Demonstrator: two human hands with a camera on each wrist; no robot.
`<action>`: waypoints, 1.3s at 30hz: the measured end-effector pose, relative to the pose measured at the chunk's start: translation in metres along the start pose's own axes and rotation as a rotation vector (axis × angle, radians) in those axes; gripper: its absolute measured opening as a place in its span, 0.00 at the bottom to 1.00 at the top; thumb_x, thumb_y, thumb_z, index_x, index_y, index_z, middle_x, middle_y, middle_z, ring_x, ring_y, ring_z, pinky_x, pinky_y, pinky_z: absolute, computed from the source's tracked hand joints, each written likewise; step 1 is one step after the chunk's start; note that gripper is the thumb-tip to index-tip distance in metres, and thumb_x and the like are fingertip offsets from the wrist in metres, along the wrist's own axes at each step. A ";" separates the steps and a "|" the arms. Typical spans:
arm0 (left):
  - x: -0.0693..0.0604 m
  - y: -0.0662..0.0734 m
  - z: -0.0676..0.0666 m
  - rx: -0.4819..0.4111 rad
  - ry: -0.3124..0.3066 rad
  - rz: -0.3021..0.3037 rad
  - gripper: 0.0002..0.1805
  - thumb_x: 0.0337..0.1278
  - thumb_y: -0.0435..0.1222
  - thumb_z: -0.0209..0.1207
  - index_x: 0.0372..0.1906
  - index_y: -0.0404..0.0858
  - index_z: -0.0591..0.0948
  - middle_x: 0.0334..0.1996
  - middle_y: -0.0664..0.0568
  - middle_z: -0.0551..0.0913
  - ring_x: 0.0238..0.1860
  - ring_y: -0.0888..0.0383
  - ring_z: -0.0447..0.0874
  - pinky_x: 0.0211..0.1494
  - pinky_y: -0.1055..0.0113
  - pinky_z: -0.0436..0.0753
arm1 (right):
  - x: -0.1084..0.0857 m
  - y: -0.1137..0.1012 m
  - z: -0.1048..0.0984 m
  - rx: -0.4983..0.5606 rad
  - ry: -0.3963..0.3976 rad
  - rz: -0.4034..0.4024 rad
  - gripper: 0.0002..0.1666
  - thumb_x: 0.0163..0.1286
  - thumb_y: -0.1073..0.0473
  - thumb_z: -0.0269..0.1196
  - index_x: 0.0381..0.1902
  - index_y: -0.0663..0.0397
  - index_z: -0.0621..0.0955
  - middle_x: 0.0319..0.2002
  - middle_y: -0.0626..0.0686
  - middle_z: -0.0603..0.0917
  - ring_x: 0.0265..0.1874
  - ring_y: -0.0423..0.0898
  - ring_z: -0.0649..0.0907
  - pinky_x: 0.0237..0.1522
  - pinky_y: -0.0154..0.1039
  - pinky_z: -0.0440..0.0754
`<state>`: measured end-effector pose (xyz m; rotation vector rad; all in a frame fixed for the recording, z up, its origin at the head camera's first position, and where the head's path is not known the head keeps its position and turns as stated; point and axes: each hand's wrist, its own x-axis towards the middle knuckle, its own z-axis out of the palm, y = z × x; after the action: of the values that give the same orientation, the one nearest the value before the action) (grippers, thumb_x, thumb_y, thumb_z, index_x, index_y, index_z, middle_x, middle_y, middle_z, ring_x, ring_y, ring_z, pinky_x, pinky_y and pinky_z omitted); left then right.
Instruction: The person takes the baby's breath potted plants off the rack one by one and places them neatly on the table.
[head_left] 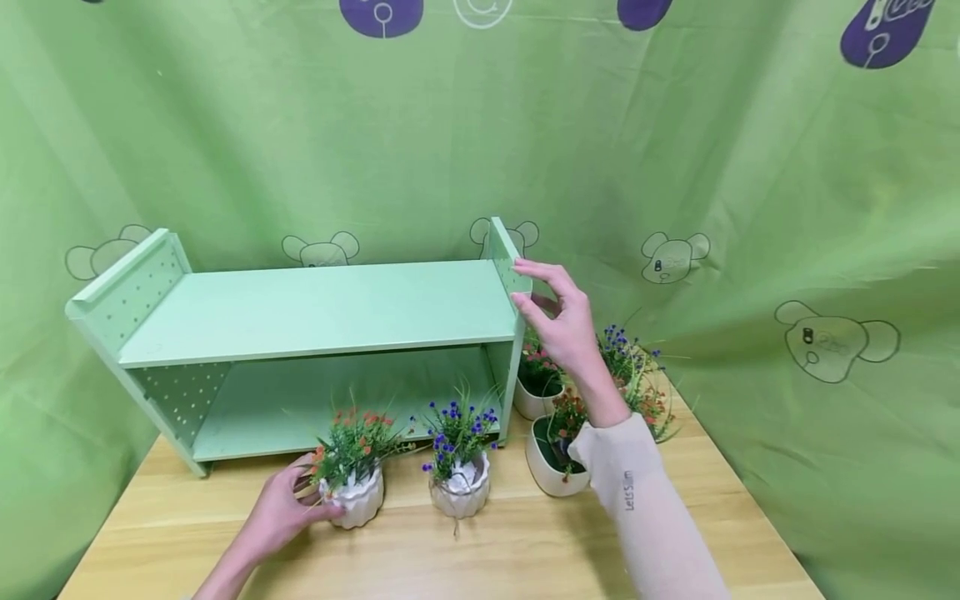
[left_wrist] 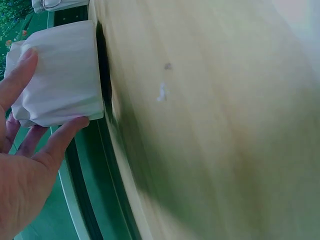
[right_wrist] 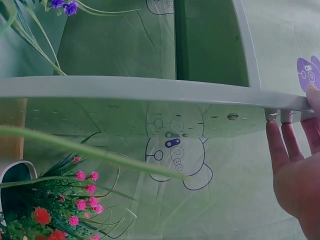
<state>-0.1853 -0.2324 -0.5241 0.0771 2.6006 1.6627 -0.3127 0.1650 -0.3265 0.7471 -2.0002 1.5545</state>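
Note:
My left hand holds a white fluted flowerpot with orange flowers, its thumb and fingers around the pot's side. In the left wrist view the white pot lies between the thumb and the fingertips. At the upper front corner of the light green two-tier shelf, my right hand grips the right side panel. Up close, its fingers touch the panel's outer face, and the thumb reaches over the edge. A second white fluted pot with blue flowers stands in front of the shelf.
Right of the shelf, a white planter with orange-red flowers stands before another white planter with pinkish-red flowers. More blue-flowered plants sit behind the right forearm. Beneath everything is a wooden table, with a green curtain behind.

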 end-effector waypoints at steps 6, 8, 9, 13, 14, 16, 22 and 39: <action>-0.002 -0.001 -0.001 0.032 0.026 0.090 0.49 0.34 0.32 0.82 0.70 0.31 0.74 0.66 0.32 0.78 0.59 0.36 0.85 0.63 0.57 0.86 | -0.001 -0.001 0.000 0.005 0.006 -0.005 0.22 0.71 0.68 0.66 0.63 0.58 0.82 0.68 0.53 0.78 0.69 0.46 0.75 0.66 0.43 0.84; -0.003 -0.001 -0.001 0.030 0.032 0.106 0.49 0.33 0.32 0.82 0.69 0.32 0.75 0.65 0.32 0.79 0.59 0.37 0.85 0.63 0.57 0.86 | -0.001 0.000 0.000 0.007 0.006 -0.008 0.22 0.71 0.68 0.66 0.63 0.58 0.82 0.68 0.53 0.78 0.69 0.46 0.75 0.66 0.41 0.84; -0.003 -0.001 -0.001 0.034 0.033 0.113 0.49 0.33 0.32 0.82 0.70 0.32 0.75 0.65 0.33 0.79 0.59 0.37 0.85 0.63 0.57 0.86 | 0.000 0.000 0.000 0.007 0.005 -0.009 0.22 0.71 0.68 0.66 0.63 0.58 0.82 0.68 0.53 0.78 0.69 0.46 0.75 0.66 0.39 0.84; -0.004 0.000 -0.001 0.049 0.039 0.112 0.51 0.33 0.32 0.82 0.71 0.32 0.73 0.65 0.32 0.78 0.59 0.37 0.85 0.63 0.57 0.86 | 0.000 0.001 0.001 0.007 -0.001 -0.009 0.22 0.72 0.68 0.66 0.63 0.57 0.81 0.68 0.53 0.78 0.69 0.46 0.75 0.66 0.39 0.84; -0.004 0.000 -0.001 0.058 0.043 0.115 0.51 0.33 0.32 0.82 0.71 0.32 0.73 0.65 0.32 0.78 0.59 0.37 0.84 0.63 0.57 0.86 | 0.000 0.001 0.001 0.007 -0.001 -0.007 0.22 0.72 0.68 0.66 0.63 0.57 0.81 0.68 0.53 0.78 0.69 0.46 0.75 0.67 0.40 0.84; -0.005 0.000 -0.001 0.078 0.044 0.117 0.51 0.33 0.34 0.82 0.71 0.32 0.73 0.66 0.33 0.79 0.59 0.37 0.84 0.64 0.56 0.86 | -0.001 0.001 0.001 0.007 0.000 -0.006 0.22 0.72 0.68 0.66 0.63 0.58 0.81 0.68 0.53 0.78 0.69 0.46 0.75 0.67 0.43 0.84; -0.005 -0.002 -0.001 0.115 0.057 0.140 0.51 0.33 0.36 0.82 0.71 0.32 0.74 0.65 0.34 0.80 0.58 0.39 0.85 0.64 0.52 0.86 | -0.001 -0.001 0.001 0.012 0.000 -0.008 0.23 0.71 0.68 0.66 0.63 0.57 0.81 0.68 0.52 0.78 0.69 0.45 0.75 0.67 0.46 0.84; -0.006 -0.003 0.000 0.018 0.023 0.075 0.51 0.37 0.32 0.81 0.73 0.28 0.70 0.71 0.30 0.72 0.63 0.33 0.81 0.66 0.54 0.83 | -0.003 0.002 0.002 -0.001 -0.001 0.009 0.24 0.72 0.67 0.66 0.65 0.56 0.80 0.70 0.50 0.77 0.71 0.45 0.73 0.69 0.46 0.82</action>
<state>-0.1794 -0.2337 -0.5269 0.1599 2.6617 1.6729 -0.3115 0.1635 -0.3304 0.7395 -2.0080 1.5583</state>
